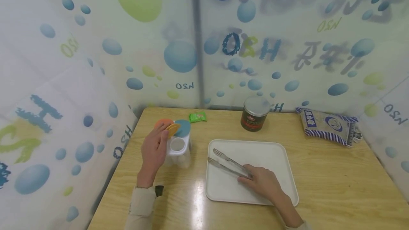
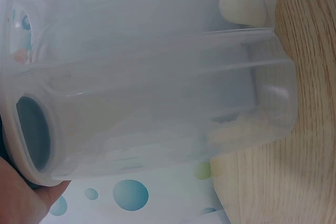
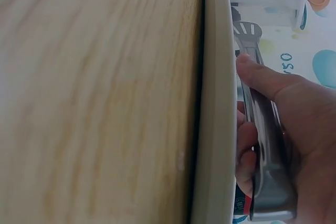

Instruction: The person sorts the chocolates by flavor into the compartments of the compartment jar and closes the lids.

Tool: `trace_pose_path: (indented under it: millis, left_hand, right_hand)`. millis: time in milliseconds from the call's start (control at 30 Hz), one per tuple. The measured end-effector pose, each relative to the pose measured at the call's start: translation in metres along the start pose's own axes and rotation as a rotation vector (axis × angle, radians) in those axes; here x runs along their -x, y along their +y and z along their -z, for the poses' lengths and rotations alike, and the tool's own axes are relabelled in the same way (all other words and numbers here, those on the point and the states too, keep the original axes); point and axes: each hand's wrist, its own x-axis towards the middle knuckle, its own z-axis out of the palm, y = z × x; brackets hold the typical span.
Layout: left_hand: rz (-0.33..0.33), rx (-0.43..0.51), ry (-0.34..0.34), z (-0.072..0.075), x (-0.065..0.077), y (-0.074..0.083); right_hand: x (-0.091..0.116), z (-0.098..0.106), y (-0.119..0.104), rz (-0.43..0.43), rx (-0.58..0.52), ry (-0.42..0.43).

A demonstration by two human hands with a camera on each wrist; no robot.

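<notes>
A clear plastic storage container [image 1: 183, 159] with colored round lids stands at the left of the table. My left hand [image 1: 154, 149] is at its top and pinches a yellow lid [image 1: 173, 130], raised beside an uncovered round opening [image 1: 177, 144]. An orange lid [image 1: 163, 122] and a blue lid [image 1: 183, 127] lie behind it. Inside the container, the left wrist view shows a pale lump [image 2: 242, 6] near the bottom. My right hand [image 1: 264, 183] grips metal tongs [image 1: 230, 161] over the white tray [image 1: 255, 145]; their tips point toward the container and stand apart.
Behind the tray stands a dark espresso can [image 1: 254, 114] with a silver lid. A small green packet [image 1: 197, 117] lies near the back edge, and a blue-and-white striped bag [image 1: 330, 127] at the back right. Patterned curtains [image 1: 179, 56] surround the wooden table [image 1: 335, 176].
</notes>
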Motion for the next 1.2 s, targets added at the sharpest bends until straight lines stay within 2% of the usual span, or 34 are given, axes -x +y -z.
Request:
trace_pose_path:
  millis: [400,667,900,1200]
  left_hand:
    - [-0.01,0.016,0.004,0.0,-0.002,0.0]
    - [-0.007,0.023,0.01,0.002,-0.002,0.001]
    - [0.002,0.017,0.012,0.002,-0.002,0.001]
    - [0.02,0.002,0.011,0.0,0.002,0.0]
  right_hand:
    - [-0.002,0.002,0.003,-0.006,-0.013,-0.03]
    - [-0.006,0.011,-0.004,0.097,-0.079,0.109]
    - [-0.019,0.033,-0.035,0.202,-0.134,0.172]
    - [-0.038,0.045,-0.083,0.35,-0.161,0.168]
